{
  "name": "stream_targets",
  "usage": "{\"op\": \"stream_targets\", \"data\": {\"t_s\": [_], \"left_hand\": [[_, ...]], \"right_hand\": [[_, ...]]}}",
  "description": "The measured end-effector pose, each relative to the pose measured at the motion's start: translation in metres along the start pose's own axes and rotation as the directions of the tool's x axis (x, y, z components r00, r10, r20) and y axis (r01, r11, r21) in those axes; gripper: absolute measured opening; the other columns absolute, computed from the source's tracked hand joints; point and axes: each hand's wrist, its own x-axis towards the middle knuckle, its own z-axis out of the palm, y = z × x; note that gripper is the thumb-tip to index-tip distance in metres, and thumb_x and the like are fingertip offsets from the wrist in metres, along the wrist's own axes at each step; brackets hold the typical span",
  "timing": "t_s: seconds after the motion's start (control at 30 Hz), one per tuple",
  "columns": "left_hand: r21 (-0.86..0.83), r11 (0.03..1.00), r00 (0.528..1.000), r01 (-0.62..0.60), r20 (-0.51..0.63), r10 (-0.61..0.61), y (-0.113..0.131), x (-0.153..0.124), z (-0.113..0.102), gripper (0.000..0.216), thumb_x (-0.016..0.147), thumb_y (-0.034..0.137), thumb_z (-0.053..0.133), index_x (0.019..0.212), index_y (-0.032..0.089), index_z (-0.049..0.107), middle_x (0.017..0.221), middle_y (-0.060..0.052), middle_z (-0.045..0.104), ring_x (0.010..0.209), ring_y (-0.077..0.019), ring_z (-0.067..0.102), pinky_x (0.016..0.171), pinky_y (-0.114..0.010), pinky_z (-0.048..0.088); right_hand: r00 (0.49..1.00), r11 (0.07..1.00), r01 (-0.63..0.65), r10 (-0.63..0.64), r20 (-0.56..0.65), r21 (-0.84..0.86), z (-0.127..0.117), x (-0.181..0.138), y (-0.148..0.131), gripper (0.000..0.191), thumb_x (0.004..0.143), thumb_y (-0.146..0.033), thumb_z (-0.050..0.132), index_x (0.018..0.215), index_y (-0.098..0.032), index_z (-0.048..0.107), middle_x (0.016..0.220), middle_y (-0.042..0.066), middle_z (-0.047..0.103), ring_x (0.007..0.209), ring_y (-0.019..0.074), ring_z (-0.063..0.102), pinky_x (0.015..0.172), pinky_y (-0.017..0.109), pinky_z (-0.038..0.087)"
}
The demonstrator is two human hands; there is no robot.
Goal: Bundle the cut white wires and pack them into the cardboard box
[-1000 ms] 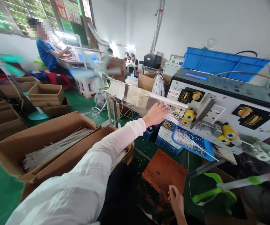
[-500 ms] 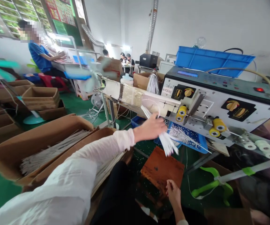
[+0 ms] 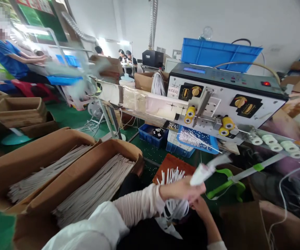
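My left hand (image 3: 182, 189) is closed around a bundle of white wires (image 3: 176, 210), low in front of my lap. Fanned wire ends stick up behind my left wrist, and the wires curve down below it. A blurred white length (image 3: 203, 173) rises from my left fist toward the upper right; whether it belongs to the same bundle I cannot tell. My right hand (image 3: 200, 208) is right under the left, touching it, with its fingers closed; what lies between them is hidden. Beyond the hands is a reddish-brown wooden stool (image 3: 165, 163), partly covered.
Two long cardboard boxes (image 3: 64, 133) of wires stand at left. A wire-processing machine (image 3: 217, 100) with yellow rollers sits on the bench, above a blue tray (image 3: 212, 144) of white scraps. A green-footed stand (image 3: 228, 184) is at right. A person in blue (image 3: 8, 57) works at far left.
My left hand has brought the wire bundle from the bench's front down to my lap, meeting my right hand, which has risen slightly. The view has swung right.
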Motion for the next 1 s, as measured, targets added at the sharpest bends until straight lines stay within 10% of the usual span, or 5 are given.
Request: {"op": "stream_targets", "data": {"t_s": [0.27, 0.43, 0.63, 0.8, 1.0], "left_hand": [[-0.361, 0.93, 0.983, 0.072, 0.185, -0.004, 0.01, -0.002, -0.051, 0.028, 0.08, 0.041, 0.074, 0.09, 0.019, 0.06, 0.048, 0.011, 0.038, 0.032, -0.0038, 0.018, 0.037, -0.02, 0.02], [-0.346, 0.927, 0.961, 0.143, 0.273, -0.047, 0.005, -0.007, -0.049, 0.033, 0.077, 0.046, 0.074, 0.089, 0.018, 0.063, 0.049, 0.008, 0.042, 0.029, -0.0021, 0.019, 0.035, -0.019, 0.016], [-0.342, 0.927, 0.962, 0.156, 0.267, -0.063, 0.003, -0.014, -0.051, 0.039, 0.075, 0.047, 0.077, 0.096, 0.017, 0.063, 0.051, 0.007, 0.048, 0.029, -0.0013, 0.017, 0.034, -0.019, 0.014], [-0.335, 0.942, 0.999, -0.036, -0.012, 0.034, -0.003, -0.012, -0.058, 0.053, 0.079, 0.055, 0.073, 0.113, 0.016, 0.063, 0.073, 0.001, 0.063, 0.035, -0.0008, 0.027, 0.037, -0.021, 0.02], [-0.316, 0.923, 0.933, -0.219, -0.345, 0.104, -0.005, 0.0, -0.065, 0.052, 0.076, 0.059, 0.074, 0.096, 0.012, 0.067, 0.085, -0.009, 0.074, 0.052, -0.0103, 0.058, 0.051, -0.024, 0.043]], "right_hand": [[0.977, 0.965, 0.2, -0.209, 0.038, 0.168, -0.08, 0.004, -0.12, 0.05, 0.084, -0.058, 0.063, 0.111, -0.017, 0.068, 0.094, 0.01, 0.072, 0.069, 0.0162, 0.063, 0.062, 0.029, 0.055], [0.927, 0.896, 0.261, -0.336, 0.164, 0.358, -0.061, 0.013, -0.204, 0.053, 0.093, -0.06, 0.054, 0.123, -0.018, 0.065, 0.086, 0.006, 0.068, 0.06, 0.0123, 0.056, 0.051, 0.023, 0.047], [0.941, 0.809, 0.236, -0.328, 0.079, 0.538, -0.036, 0.027, -0.231, 0.041, 0.088, -0.054, 0.066, 0.106, -0.016, 0.068, 0.065, -0.001, 0.053, 0.051, 0.0094, 0.044, 0.044, 0.021, 0.038], [0.944, 0.752, 0.321, -0.301, -0.133, 0.576, -0.029, 0.021, -0.223, 0.034, 0.089, -0.047, 0.067, 0.096, -0.014, 0.07, 0.082, 0.007, 0.067, 0.058, 0.0102, 0.05, 0.052, 0.025, 0.044], [0.915, 0.759, 0.401, -0.309, -0.259, 0.513, -0.036, 0.008, -0.206, 0.03, 0.089, -0.043, 0.068, 0.095, -0.015, 0.075, 0.08, 0.008, 0.07, 0.061, 0.0127, 0.054, 0.059, 0.029, 0.044]]}}
